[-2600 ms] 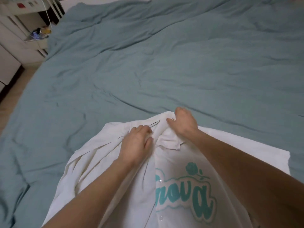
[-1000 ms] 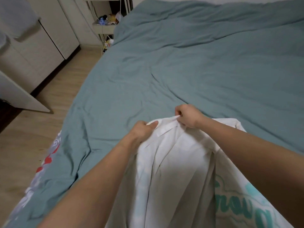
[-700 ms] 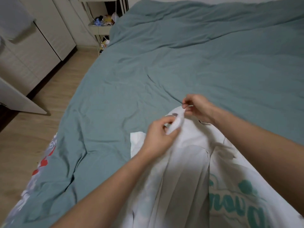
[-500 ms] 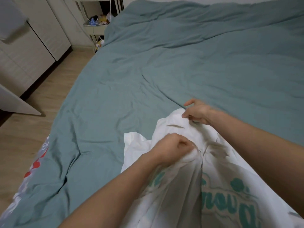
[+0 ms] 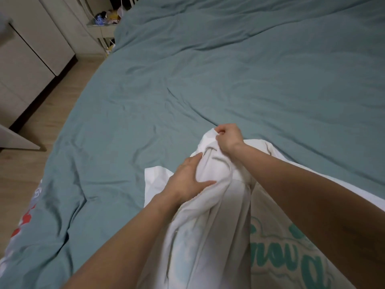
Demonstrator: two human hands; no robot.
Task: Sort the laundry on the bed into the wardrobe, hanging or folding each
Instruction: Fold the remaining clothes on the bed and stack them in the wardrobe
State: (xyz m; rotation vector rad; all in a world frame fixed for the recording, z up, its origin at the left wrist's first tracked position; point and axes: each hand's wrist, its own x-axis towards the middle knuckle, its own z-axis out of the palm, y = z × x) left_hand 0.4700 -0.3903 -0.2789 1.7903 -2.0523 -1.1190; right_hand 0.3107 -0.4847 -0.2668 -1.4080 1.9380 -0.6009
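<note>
White shirt (image 5: 210,226) bunches on the bed (image 5: 229,80) between both hands: right hand (image 5: 228,138) pinches its top, left hand (image 5: 188,180) presses flat below; best pull it smooth first.

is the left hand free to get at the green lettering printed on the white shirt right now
Probably yes. The left hand only rests flat on the bunched white shirt, and the green lettering lies uncovered nearby, though the right forearm crosses just above it.
</note>
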